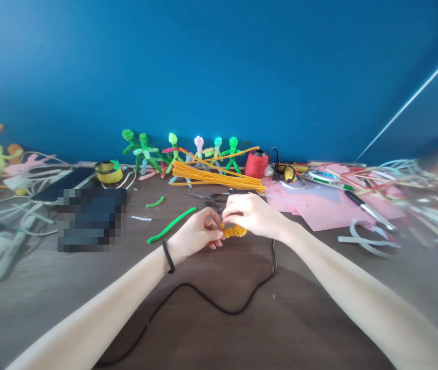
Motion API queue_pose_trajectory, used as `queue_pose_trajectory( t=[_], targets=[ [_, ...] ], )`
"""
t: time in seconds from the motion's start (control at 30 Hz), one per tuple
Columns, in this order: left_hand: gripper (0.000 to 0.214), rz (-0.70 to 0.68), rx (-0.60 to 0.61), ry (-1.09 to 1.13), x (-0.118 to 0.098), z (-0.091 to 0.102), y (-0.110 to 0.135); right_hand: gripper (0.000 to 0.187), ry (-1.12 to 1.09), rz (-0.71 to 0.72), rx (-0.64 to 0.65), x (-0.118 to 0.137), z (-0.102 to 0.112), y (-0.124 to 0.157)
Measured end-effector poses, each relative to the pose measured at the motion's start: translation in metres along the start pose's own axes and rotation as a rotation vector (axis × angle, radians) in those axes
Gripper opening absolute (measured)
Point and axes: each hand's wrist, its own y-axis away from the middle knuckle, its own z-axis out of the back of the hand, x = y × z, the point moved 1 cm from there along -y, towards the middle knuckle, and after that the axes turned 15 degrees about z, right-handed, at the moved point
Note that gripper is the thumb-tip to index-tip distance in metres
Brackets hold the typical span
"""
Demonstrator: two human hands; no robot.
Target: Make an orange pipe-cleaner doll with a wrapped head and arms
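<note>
A yellow-orange pipe cleaner, wound into a coil, is held between my two hands above the table. My left hand pinches its left end with thumb and fingers. From above, my right hand closes on the coil, and its fingers partly cover it. Left of my hands lie a green pipe cleaner and a shorter green piece. Just behind my hands rests a pair of scissors, its handles partly hidden. A bundle of yellow-orange pipe cleaners lies farther back.
Several pipe-cleaner figures stand against the blue wall, beside a red thread spool. Pink sheets and a black-handled cutter lie right. A blurred dark object sits left. A black cable crosses the table in front.
</note>
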Motion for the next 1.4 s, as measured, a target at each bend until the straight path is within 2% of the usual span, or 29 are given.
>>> queue_pose_trajectory(
  t=[0.3, 0.53, 0.7, 0.8, 0.93, 1.03, 1.1, 1.23, 1.4],
  targets=[
    [0.020, 0.019, -0.132, 0.245, 0.005, -0.001, 0.000, 0.019, 0.138, 0.032, -0.002, 0.005, -0.014, 0.000],
    [0.019, 0.044, -0.234, 0.523, 0.000, 0.004, -0.001, 0.019, 0.145, 0.042, -0.120, 0.005, -0.024, 0.001],
    [0.022, 0.023, -0.271, 0.669, -0.003, 0.010, -0.001, 0.018, 0.028, 0.094, -0.216, 0.000, -0.026, 0.002],
    [0.025, -0.002, -0.271, 0.678, -0.003, 0.011, -0.002, 0.018, -0.085, 0.033, -0.250, -0.003, -0.024, 0.002],
    [0.026, -0.022, -0.286, 0.649, -0.001, 0.012, -0.004, 0.014, -0.311, -0.195, -0.249, -0.012, -0.022, 0.003],
    [0.025, -0.055, -0.245, 0.610, 0.000, 0.012, -0.004, 0.016, -0.474, -0.351, -0.185, -0.021, -0.023, 0.006],
    [0.026, -0.092, -0.192, 0.578, 0.000, 0.011, -0.003, 0.017, -0.546, -0.397, -0.149, -0.028, -0.024, 0.008],
    [0.027, -0.133, -0.109, 0.480, -0.002, 0.010, 0.000, 0.020, -0.646, -0.390, -0.095, -0.037, -0.024, 0.011],
    [0.027, -0.063, 0.049, 0.293, -0.003, 0.011, 0.001, 0.011, -0.642, -0.340, -0.022, -0.041, -0.020, 0.014]
  ],
)
